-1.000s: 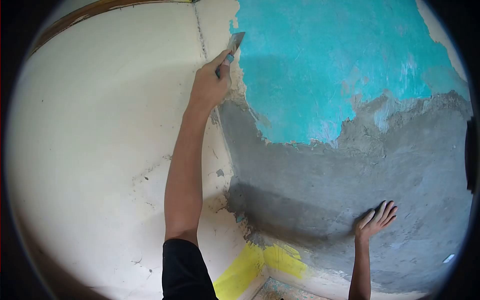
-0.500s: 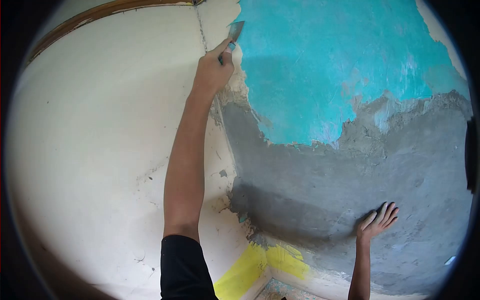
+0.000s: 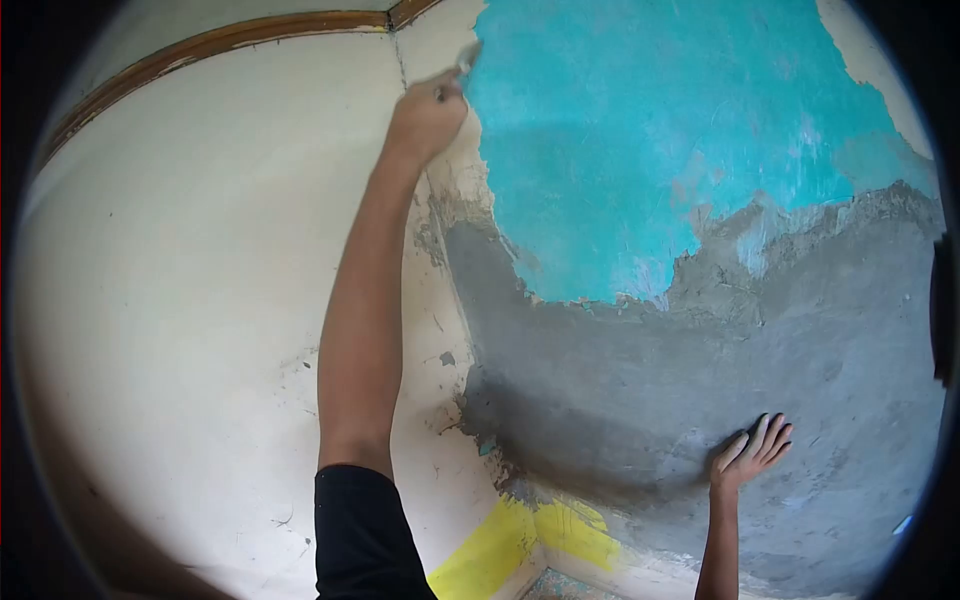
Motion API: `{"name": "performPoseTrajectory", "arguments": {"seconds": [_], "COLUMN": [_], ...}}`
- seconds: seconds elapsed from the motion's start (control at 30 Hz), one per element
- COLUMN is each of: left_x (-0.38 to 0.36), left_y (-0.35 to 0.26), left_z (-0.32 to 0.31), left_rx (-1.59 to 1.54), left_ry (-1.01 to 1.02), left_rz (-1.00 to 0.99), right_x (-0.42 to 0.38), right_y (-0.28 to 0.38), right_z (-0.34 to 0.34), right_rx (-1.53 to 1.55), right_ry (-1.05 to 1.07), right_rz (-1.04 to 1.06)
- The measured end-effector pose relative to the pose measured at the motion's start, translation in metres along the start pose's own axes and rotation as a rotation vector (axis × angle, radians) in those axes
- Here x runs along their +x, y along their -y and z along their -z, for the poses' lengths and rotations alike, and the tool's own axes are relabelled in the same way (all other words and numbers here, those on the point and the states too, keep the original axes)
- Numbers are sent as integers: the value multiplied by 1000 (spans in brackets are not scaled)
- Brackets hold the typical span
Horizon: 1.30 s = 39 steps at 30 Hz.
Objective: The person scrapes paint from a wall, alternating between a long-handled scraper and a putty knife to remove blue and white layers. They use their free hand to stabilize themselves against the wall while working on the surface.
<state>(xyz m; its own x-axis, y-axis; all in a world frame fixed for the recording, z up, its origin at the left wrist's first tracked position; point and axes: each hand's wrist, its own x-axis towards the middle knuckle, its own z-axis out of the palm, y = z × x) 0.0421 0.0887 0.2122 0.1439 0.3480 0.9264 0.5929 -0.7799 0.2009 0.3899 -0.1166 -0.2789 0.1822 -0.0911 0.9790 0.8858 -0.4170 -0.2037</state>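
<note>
My left hand (image 3: 428, 112) is raised high at the corner of the room, its fingers wrapped round a paint scraper (image 3: 470, 57). The scraper's blade, blurred, lies against the ragged edge where cream paint meets turquoise paint (image 3: 600, 130). Much of its handle is hidden inside the fist. Lower down on the right, my right hand (image 3: 752, 452) rests flat on the bare grey plaster (image 3: 620, 370) with its fingers spread. Nothing is in it.
A cream wall (image 3: 210, 260) fills the left side, below a brown wooden trim (image 3: 230, 38). Yellow paint patches (image 3: 487, 550) mark the bottom of the corner, with speckled floor (image 3: 565, 585) beneath. A dark object (image 3: 942, 310) shows at the right edge.
My left fist has turned and the scraper has tilted, its blade now less visible. The whole view has shifted slightly. My right hand stays on the plaster.
</note>
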Motion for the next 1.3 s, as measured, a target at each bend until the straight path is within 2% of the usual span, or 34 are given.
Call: {"name": "performPoseTrajectory", "arguments": {"seconds": [0.1, 0.17, 0.3, 0.37, 0.53, 0.6, 0.63, 0.7, 0.73, 0.77, 0.83, 0.87, 1.0, 1.13, 1.3], "left_x": [-22, -21, -23, -28, 7, 16, 8, -24, -35, -33, -18, -4, 33, 13, 50], "left_y": [-3, -14, -37, -39, -34, -35, -37, -35, -37, -33, -26, -25, -25, -33, -39], "left_z": [-11, -10, -19, -34, -31, -11, -10, -6, -10, -14, -20, -19, -3, -11, 4], "left_rx": [-66, -235, -246, -107, -115, -75, -70, -108, -74, -72, -25, -7, -33, -30, -78], "left_ry": [-5, -7, 29, -148, -184, 32, 38, 39, 10, 11, -113, -108, -23, -10, -32], "left_rz": [-21, 70, 183, 120, 167, 257, 261, 135, 156, 152, 1, -21, 76, 45, 2], "right_x": [1, 0, 1, -3, -2, -1, -4, -3, -3, -3, 1, 2, 1, 0, -2], "right_y": [1, 0, 2, 1, -2, -4, -5, -2, -1, 0, 0, 0, -1, -1, -5], "right_z": [3, -1, 1, 3, 3, -4, -2, 0, 2, 4, 4, 3, 2, 4, 0], "right_rx": [13, 4, -3, 9, 41, 42, 41, 40, 34, 34, 30, 29, 32, 31, 25], "right_ry": [23, -9, 0, 18, 11, -11, -17, 10, 27, 26, 4, -2, -11, 15, -1], "right_rz": [-17, -9, -12, -6, 2, 4, 8, -11, -29, -33, -1, 1, 11, -1, 9]}}
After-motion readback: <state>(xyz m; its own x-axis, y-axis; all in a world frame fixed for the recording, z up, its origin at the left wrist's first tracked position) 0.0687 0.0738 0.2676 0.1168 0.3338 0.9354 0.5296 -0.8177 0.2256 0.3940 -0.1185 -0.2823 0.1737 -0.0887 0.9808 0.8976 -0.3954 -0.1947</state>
